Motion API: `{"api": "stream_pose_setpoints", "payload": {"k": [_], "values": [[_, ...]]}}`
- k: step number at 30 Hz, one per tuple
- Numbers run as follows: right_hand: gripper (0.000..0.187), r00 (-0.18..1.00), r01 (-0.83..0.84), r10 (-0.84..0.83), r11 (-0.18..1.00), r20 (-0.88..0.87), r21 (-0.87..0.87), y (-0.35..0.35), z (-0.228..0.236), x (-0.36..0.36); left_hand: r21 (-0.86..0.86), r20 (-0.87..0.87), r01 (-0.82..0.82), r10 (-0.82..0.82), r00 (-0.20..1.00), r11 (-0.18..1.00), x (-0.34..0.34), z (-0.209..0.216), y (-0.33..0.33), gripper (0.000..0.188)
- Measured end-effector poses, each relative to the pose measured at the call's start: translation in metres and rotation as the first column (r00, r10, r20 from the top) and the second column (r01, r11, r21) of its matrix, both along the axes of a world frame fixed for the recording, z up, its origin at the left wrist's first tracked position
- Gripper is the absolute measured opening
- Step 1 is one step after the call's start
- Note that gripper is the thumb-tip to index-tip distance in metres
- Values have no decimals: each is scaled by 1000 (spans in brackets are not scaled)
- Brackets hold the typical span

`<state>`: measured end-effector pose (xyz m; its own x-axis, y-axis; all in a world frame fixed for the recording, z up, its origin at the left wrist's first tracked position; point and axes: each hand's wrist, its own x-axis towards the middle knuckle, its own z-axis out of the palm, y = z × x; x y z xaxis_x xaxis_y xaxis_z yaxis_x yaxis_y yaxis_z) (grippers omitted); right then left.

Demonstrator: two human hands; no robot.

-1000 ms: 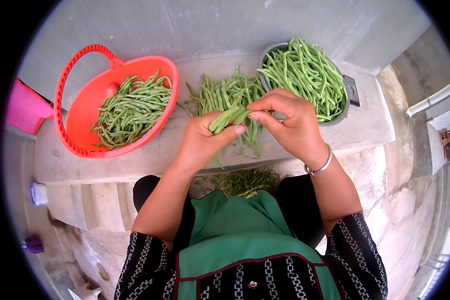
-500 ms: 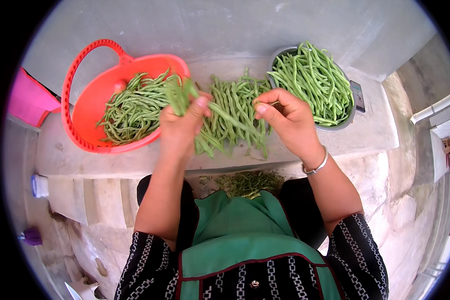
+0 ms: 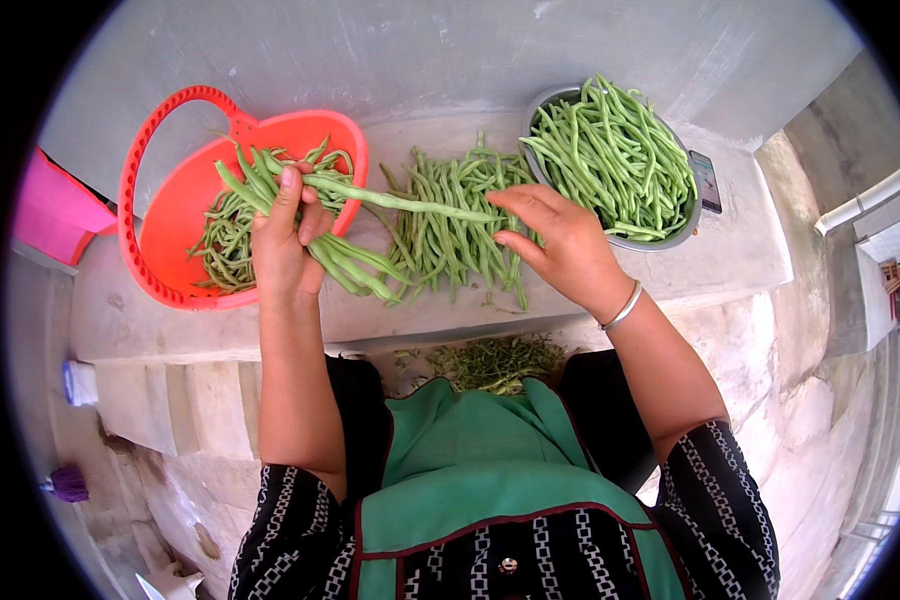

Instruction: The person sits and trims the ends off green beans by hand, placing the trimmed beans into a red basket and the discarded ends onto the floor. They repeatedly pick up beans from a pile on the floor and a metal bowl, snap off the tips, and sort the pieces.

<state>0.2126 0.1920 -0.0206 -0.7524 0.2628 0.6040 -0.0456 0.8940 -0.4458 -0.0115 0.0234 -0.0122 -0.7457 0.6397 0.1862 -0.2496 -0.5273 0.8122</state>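
My left hand (image 3: 288, 243) is closed around a bunch of green beans (image 3: 355, 268), in front of the right side of the red plastic basket (image 3: 170, 225). One long green bean (image 3: 400, 203) sticks out rightward from its fingers. At that bean's far tip is my right hand (image 3: 570, 245), thumb and forefinger apart on either side of it; whether they touch it is unclear. Beneath the bean a loose pile of green beans (image 3: 455, 225) lies on the concrete ledge. More beans (image 3: 220, 240) fill part of the basket, some hidden behind my left hand.
A grey bowl (image 3: 665, 240) heaped with green beans (image 3: 610, 160) stands at the right, a phone (image 3: 705, 180) beside it. The grey wall (image 3: 420, 60) rises behind the ledge (image 3: 710, 255). Below the ledge lies a heap of green trimmings (image 3: 495, 362).
My left hand has moved left, toward the basket, with its bunch. My right hand has opened from a pinch and now reaches the long bean's tip. The view has shifted slightly.
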Motion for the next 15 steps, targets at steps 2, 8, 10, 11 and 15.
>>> {"api": "stream_pose_setpoints", "payload": {"k": [2, 8, 10, 11, 15], "values": [[22, 999, -13, 14, 999, 37, -30, 0, -6, 0, 7, 31, 21, -21, 999, 1000, 0, -2, 1, 23], [13, 992, -85, 86, 996, 95, -17, -9, 3, 3, -28, 63, 5, -3, 998, 1000, -2, -4, 2, 23], [12, 986, -103, 99, 994, 133, 22, -12, 3, 4, -37, 34, 14, -13, 999, 999, -2, -7, 3, 24], [11, 992, -79, 86, 994, 92, -78, -13, 3, 4, -56, 35, 27, -25, 999, 998, 0, -7, 5, 22], [11, 996, -87, 67, 861, -57, -502, -21, -5, -2, -164, 63, 228, -220, 973, 960, 31, -9, 12, 18]]}}
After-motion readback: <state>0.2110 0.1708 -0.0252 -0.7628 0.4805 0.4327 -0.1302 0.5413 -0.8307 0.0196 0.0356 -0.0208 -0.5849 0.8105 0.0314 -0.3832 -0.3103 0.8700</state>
